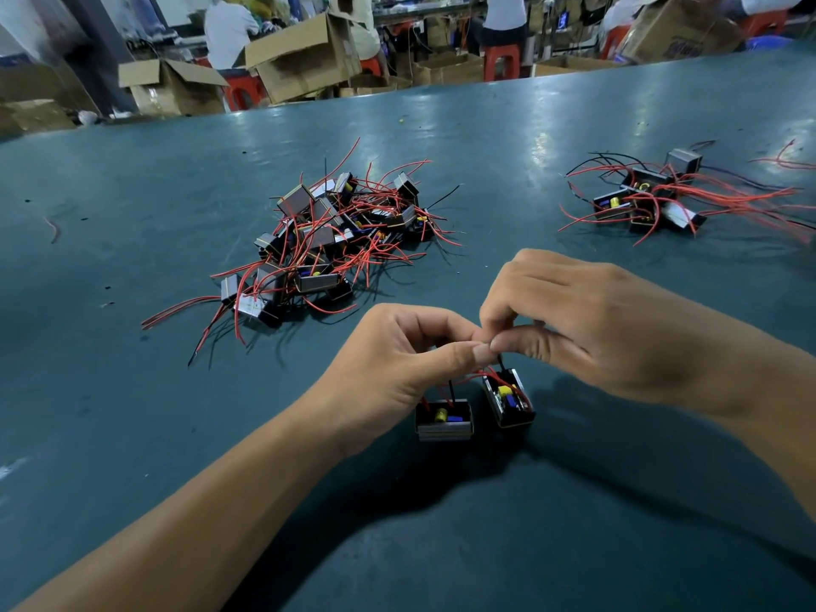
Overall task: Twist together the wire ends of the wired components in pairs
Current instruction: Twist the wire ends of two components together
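Two small black box components stand on the green table below my hands: one (pixel 443 420) under my left hand, the other (pixel 508 398) just right of it, both open-topped with yellow and blue parts inside. Red and black wires rise from them to my fingertips. My left hand (pixel 399 360) pinches the wire ends between thumb and forefinger. My right hand (pixel 587 320) pinches the same ends from the right, fingertips touching the left hand's. The wire ends themselves are hidden between the fingers.
A large tangled pile of like components with red wires (pixel 326 240) lies beyond my left hand. A smaller group (pixel 649 198) lies at the far right. Cardboard boxes (pixel 304 55), red stools and seated people stand past the table's far edge.
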`<act>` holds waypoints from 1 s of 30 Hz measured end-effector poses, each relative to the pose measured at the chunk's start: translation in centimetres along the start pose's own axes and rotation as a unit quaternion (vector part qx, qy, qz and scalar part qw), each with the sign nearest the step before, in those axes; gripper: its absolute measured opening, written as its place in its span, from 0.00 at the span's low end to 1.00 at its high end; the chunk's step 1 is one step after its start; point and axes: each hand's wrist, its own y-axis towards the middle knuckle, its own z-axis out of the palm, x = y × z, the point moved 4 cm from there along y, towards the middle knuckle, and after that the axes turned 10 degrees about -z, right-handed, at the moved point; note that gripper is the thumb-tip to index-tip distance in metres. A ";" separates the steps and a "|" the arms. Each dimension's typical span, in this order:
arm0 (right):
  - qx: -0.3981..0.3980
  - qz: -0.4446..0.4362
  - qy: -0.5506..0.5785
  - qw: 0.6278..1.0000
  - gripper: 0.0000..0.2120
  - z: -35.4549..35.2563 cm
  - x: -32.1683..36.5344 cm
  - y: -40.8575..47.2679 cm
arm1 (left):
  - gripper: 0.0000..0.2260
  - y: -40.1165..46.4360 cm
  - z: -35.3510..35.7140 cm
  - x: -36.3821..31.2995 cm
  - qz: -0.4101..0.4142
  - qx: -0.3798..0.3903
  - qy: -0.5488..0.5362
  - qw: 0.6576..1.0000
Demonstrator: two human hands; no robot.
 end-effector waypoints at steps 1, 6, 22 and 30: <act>0.004 0.007 0.000 1.000 0.11 0.0 0.0 0.0 | 0.04 0.0 0.0 0.0 0.000 0.001 0.001 1.000; 0.033 0.058 0.003 0.998 0.05 0.3 -0.3 -0.2 | 0.02 0.1 -0.2 0.3 -0.004 -0.009 0.007 1.000; 0.051 0.337 0.135 0.930 0.19 1.2 0.2 -0.6 | 0.03 0.1 0.0 0.3 -0.008 -0.025 0.040 0.999; 0.006 0.417 0.323 0.850 0.20 2.4 -0.4 -1.5 | 0.02 0.0 0.2 0.3 -0.005 -0.022 0.052 0.998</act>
